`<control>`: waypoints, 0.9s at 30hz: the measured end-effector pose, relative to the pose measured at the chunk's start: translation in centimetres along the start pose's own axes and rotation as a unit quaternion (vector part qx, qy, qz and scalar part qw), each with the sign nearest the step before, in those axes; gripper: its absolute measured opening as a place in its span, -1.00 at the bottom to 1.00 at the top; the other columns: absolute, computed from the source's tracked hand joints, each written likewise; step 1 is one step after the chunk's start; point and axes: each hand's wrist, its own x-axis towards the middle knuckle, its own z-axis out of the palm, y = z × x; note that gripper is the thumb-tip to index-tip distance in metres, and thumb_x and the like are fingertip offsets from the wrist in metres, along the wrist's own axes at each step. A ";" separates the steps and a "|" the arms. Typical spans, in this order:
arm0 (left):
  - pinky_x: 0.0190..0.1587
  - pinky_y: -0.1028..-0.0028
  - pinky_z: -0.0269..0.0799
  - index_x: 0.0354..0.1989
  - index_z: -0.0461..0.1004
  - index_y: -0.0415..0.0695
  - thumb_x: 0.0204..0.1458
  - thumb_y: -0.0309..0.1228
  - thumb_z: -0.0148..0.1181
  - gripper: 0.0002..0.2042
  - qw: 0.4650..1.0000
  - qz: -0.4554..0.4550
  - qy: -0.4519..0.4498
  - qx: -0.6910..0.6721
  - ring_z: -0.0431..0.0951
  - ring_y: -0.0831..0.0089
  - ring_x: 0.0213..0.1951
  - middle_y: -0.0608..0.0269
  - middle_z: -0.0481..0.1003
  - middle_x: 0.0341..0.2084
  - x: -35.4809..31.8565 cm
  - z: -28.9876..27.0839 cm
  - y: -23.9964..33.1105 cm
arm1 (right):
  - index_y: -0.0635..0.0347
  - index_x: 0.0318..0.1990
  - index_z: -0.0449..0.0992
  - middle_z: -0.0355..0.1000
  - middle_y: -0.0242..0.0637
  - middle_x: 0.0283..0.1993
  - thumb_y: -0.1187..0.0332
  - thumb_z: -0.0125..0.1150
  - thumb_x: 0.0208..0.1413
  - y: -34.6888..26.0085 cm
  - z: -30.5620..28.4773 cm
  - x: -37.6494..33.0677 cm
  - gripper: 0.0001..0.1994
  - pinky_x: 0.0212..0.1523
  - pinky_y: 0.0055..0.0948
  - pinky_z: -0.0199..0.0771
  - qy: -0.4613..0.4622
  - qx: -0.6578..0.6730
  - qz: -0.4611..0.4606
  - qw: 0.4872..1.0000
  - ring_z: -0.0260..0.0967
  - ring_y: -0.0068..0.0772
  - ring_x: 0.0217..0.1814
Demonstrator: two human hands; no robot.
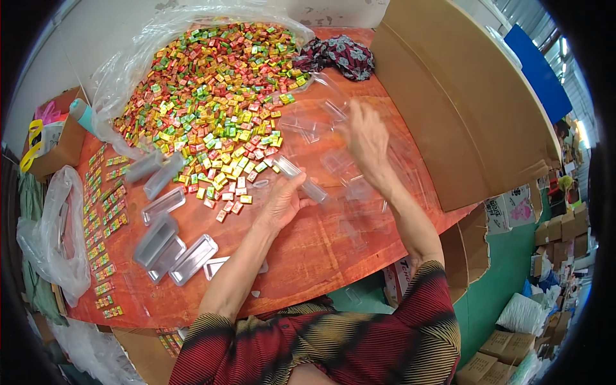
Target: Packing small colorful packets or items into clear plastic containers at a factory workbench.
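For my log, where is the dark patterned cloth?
In the head view's upper centre, the cloth lies near the far edge of the table, right of the packet pile, left of the cardboard panel.

Bright, even light; lit ceiling tubes [564,46] show at far upper right. White glints mark the clear trays [195,260]; shadows are soft. Right hand [369,131]: blurred. Fisheye distortion: pronounced; cardboard panel [455,96] bows, corners fall black.
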 end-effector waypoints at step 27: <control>-0.41 0.46 0.41 -0.17 0.17 -0.14 -0.19 -0.14 0.15 -0.53 0.998 0.019 -0.014 0.058 0.45 0.37 -0.36 0.21 0.37 -0.33 0.4 0.5 -0.5 | 0.28 -0.53 0.39 0.34 -0.30 -0.52 0.37 0.07 -0.12 -2.8 -0.5 -4.6 -0.86 -0.59 -0.58 0.19 -0.453 0.524 0.128 0.709 0.22 -0.57 -0.58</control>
